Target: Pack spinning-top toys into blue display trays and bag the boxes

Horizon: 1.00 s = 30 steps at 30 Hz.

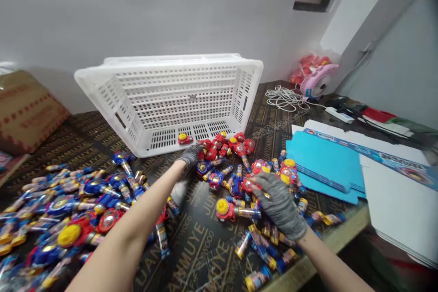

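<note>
My left hand (190,156), in a grey glove, reaches to the front edge of the tipped white crate (143,149). Its smeared fingertips meet a heap of red toy pieces (214,148), and whether they grip one cannot be made out. My right hand (278,205), gloved alike, curls its fingers over a red round-headed toy (249,184) among toys and tubes on the right. Just left of it lies a red toy with a yellow cap and a clear tube handle (227,210). Blue round-headed toys (215,179) lie between the hands.
A large pile of tubes and toys (61,205) covers the left of the table. One red toy (185,138) sits inside the crate. Blue card sheets (321,162) and white printed card (400,200) lie right. Behind are a white cable (285,98), pink fan (318,83) and cardboard box (29,112).
</note>
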Motion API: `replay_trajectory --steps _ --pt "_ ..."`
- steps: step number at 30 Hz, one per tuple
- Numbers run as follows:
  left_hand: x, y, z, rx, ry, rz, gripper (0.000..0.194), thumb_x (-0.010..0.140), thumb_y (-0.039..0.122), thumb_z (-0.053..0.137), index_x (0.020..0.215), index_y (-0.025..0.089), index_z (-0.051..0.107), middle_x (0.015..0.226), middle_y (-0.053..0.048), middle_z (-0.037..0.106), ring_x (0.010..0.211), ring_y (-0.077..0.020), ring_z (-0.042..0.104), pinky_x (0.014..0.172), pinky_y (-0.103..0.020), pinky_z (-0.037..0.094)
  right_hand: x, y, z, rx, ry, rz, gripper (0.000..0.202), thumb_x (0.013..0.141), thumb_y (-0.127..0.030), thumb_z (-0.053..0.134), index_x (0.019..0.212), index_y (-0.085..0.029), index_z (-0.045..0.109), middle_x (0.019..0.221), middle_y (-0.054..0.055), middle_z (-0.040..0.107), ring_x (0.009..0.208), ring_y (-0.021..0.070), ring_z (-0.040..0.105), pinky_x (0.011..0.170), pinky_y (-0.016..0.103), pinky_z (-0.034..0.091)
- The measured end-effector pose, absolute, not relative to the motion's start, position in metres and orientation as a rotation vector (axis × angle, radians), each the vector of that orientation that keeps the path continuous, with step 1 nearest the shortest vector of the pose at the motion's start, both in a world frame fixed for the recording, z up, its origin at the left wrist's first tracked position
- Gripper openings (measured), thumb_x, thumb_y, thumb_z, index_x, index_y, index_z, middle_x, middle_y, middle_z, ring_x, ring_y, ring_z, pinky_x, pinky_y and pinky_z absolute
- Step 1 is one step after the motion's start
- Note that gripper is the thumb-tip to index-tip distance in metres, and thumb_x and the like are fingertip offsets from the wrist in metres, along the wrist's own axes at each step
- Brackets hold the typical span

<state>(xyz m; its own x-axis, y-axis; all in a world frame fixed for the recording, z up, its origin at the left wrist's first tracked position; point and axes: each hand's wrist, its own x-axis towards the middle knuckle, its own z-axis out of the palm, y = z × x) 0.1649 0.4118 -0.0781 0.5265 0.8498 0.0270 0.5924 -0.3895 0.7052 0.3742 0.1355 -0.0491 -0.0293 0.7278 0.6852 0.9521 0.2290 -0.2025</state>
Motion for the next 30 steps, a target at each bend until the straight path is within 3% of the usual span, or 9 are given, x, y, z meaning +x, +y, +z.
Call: replay_trajectory --steps 4,9,13,16,20,21,25,30 --pt "0.156 0.416 -0.101 2.157 1.057 0.403 0.037 0.065 0.009 0.065 0.101 0.017 0.069 0.131 -0.009 0.059 0.124 -0.0278 0.050 0.111 -0.037 0.033 0.328 0.113 -0.068 -1.509 -2.339 0.015 0.022 0.093 -0.016 0.047 0.092 -0.019 0.069 0.098 0.008 0.069 0.090 0.0203 0.063 0.079 0.034 0.053" --pt "0.135 0.403 -0.121 2.066 1.157 0.514 0.044 0.056 0.013 0.074 0.099 0.014 0.066 0.120 -0.017 0.061 0.115 -0.0351 0.052 0.105 -0.048 0.035 0.300 0.085 -0.104 -1.648 -2.683 0.059 0.015 0.085 -0.011 0.056 0.084 -0.015 0.070 0.102 0.014 0.070 0.093 0.0282 0.064 0.084 0.045 0.053" --pt "0.122 0.389 -0.112 1.871 1.293 0.701 0.038 0.055 0.015 0.074 0.092 0.015 0.063 0.096 -0.013 0.068 0.094 -0.0310 0.060 0.093 -0.050 0.043 0.301 0.089 -0.097 -1.673 -2.446 0.323 0.012 0.082 -0.018 0.063 0.094 -0.015 0.067 0.104 0.011 0.069 0.095 0.0256 0.063 0.085 0.042 0.054" --pt "0.110 0.356 -0.087 1.683 1.332 0.868 0.034 0.066 0.030 0.071 0.095 0.014 0.062 0.094 -0.011 0.068 0.088 -0.0262 0.061 0.085 -0.043 0.049 0.307 0.094 -0.087 -1.671 -2.003 0.555 0.023 0.084 -0.025 0.062 0.106 -0.017 0.062 0.099 0.007 0.069 0.088 0.0198 0.065 0.080 0.033 0.057" --pt "0.097 0.266 -0.059 1.431 1.165 0.862 0.048 0.078 0.058 0.055 0.091 0.013 0.065 0.082 -0.008 0.070 0.069 -0.0189 0.064 0.061 -0.030 0.053 0.305 0.095 -0.085 -1.630 -1.773 0.323 0.034 0.091 -0.030 0.055 0.124 -0.019 0.056 0.117 0.011 0.067 0.107 0.0242 0.064 0.092 0.041 0.055" --pt "0.096 0.241 -0.055 1.207 1.057 0.785 0.050 0.078 0.060 0.056 0.090 0.012 0.067 0.081 -0.008 0.070 0.068 -0.0184 0.064 0.061 -0.030 0.052 0.303 0.096 -0.085 -1.600 -1.789 0.246 0.034 0.093 -0.031 0.053 0.124 -0.019 0.056 0.117 0.011 0.067 0.108 0.0242 0.064 0.093 0.041 0.054" --pt "0.094 0.169 -0.053 0.665 0.905 0.769 0.037 0.063 0.046 0.079 0.079 0.013 0.070 0.076 -0.004 0.069 0.065 -0.0145 0.062 0.066 -0.027 0.051 0.286 0.097 -0.079 -1.403 -1.949 -0.089 0.029 0.096 -0.036 0.049 0.115 -0.017 0.060 0.104 0.012 0.071 0.096 0.0235 0.068 0.084 0.040 0.057" --pt "0.077 0.141 -0.041 0.684 0.932 0.766 0.031 0.054 0.036 0.085 0.067 0.013 0.069 0.069 -0.001 0.065 0.063 -0.0113 0.056 0.065 -0.023 0.047 0.270 0.085 -0.063 -1.162 -2.235 -0.405 0.027 0.096 -0.034 0.050 0.108 -0.012 0.060 0.079 0.010 0.069 0.069 0.0208 0.065 0.060 0.033 0.053"
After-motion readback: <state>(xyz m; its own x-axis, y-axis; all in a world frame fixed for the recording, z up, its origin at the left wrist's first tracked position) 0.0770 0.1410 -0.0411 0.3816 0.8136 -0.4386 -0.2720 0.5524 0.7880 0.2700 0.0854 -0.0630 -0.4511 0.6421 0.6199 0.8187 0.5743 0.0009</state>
